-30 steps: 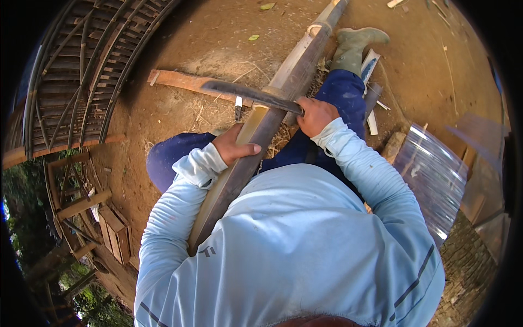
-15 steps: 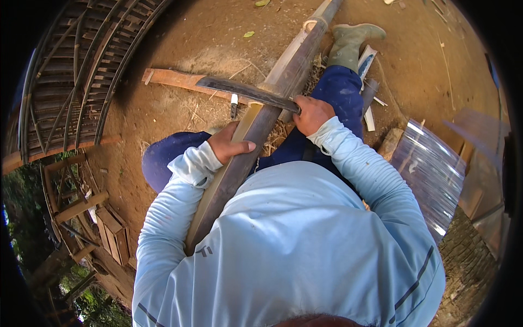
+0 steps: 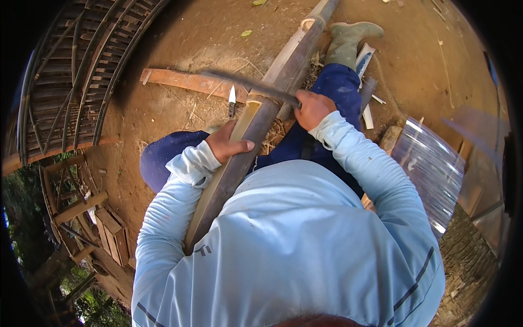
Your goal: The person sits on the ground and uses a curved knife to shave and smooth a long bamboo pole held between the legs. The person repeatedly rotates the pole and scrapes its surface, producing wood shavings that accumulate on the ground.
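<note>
A long split bamboo pole runs slantwise from beside my body to the far ground, its dark skin and pale cut edge showing. My left hand grips its near part, thumb over the top. My right hand is closed around the handle end of a machete. The blade, smeared by motion, stretches leftward across the pole near a node ring. Whether it touches the bamboo I cannot tell.
A small knife lies left of the pole, near a reddish-brown board. My boot is right of the pole. Bamboo slat furniture stands far left; clear plastic sheeting is at right.
The machete has shifted slightly away from me along the pole, with my right hand moving along. My left hand keeps its grip on the bamboo.
</note>
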Tool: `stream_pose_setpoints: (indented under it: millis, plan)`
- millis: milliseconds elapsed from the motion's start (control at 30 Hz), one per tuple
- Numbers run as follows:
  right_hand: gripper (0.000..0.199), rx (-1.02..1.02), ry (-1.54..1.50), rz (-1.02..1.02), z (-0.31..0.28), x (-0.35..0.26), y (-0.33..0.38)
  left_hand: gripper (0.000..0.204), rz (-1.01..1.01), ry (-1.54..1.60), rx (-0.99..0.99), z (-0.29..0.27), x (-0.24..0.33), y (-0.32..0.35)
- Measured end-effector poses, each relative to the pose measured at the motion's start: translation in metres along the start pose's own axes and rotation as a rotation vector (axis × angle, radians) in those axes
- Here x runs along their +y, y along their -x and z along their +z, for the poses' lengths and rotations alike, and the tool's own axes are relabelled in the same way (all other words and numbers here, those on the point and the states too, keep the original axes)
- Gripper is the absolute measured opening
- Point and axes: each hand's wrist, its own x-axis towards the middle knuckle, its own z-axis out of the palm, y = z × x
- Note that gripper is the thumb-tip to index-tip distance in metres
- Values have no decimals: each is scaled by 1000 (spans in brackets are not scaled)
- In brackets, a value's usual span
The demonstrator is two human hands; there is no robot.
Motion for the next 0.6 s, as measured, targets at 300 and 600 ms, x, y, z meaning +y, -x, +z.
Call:
stream_pose_setpoints:
  millis: [300, 600]
  plan:
    - [24, -88, 1, -49, -14, -16, 1, 85, 166, -78, 133, 0, -25, -7]
    - [19, -78, -32, 2, -10, -12, -4, 87, 0, -77, 120, 6, -11, 5]
